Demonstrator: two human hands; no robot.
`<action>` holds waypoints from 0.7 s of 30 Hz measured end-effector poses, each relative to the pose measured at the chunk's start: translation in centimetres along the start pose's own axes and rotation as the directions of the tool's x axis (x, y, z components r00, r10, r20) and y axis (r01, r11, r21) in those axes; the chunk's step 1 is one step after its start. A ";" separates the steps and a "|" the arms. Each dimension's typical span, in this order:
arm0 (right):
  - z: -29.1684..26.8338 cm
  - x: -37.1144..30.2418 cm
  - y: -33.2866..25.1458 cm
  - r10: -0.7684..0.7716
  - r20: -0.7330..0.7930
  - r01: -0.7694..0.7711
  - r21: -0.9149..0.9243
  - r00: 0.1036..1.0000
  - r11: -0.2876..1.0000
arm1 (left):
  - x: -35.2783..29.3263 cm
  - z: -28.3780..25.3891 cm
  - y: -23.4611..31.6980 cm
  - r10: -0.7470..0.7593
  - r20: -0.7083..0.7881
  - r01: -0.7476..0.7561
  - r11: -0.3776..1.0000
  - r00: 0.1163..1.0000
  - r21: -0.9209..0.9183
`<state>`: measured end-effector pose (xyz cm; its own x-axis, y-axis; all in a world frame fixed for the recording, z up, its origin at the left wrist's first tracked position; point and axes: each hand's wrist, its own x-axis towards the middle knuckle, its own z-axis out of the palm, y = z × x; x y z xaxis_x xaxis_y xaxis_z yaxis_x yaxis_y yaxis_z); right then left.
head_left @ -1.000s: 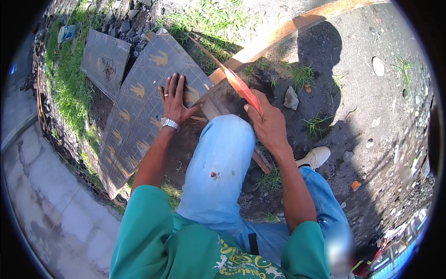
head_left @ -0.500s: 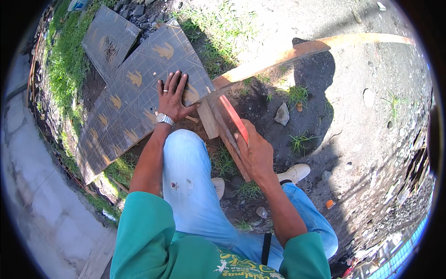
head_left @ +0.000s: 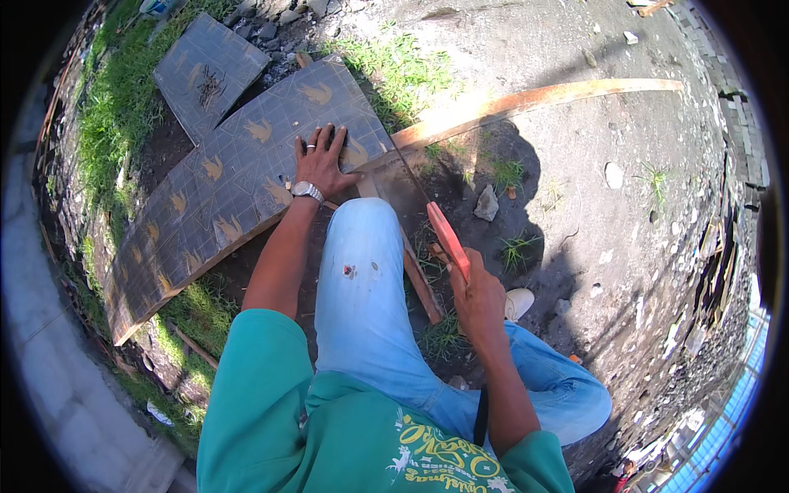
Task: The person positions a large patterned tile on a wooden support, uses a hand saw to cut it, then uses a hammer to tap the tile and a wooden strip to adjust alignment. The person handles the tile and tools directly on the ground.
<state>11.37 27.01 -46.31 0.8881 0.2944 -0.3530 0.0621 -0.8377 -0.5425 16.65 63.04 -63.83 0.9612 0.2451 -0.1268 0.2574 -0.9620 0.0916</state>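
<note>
Sunlit outdoor ground of bare grey dirt (head_left: 575,131), grass patches (head_left: 115,107), scattered stones (head_left: 486,203).

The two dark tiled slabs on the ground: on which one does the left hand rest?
The left hand lies flat on the larger, nearer slab, the long one beside the knee. The smaller slab lies farther away near the grass, untouched.
</note>
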 end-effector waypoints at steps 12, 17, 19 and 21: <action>-0.2 -0.8 -0.1 0.115 0.041 -0.114 -0.034 0.993 0.993 | -0.5 1.1 -0.4 0.018 -0.078 -0.023 0.998 0.997 -0.061; 1.5 3.3 -1.4 0.098 -0.002 -0.098 -0.042 0.995 0.994 | -0.4 1.1 -0.2 0.040 -0.127 -0.047 0.998 0.991 -0.052; 4.8 8.7 -1.9 -0.060 -0.044 0.056 -0.087 0.997 0.995 | -0.5 0.9 -0.1 0.044 -0.132 -0.052 0.997 0.990 -0.063; 5.7 9.4 -1.2 -0.068 -0.055 0.063 -0.082 0.996 0.995 | -0.5 0.8 -0.1 0.049 -0.138 -0.058 0.996 0.989 -0.068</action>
<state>17.05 33.43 -53.36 0.9055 0.3248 -0.2731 0.1550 -0.8523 -0.4995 16.04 62.90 -64.58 0.9770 0.2125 0.0154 0.2070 -0.9642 0.1659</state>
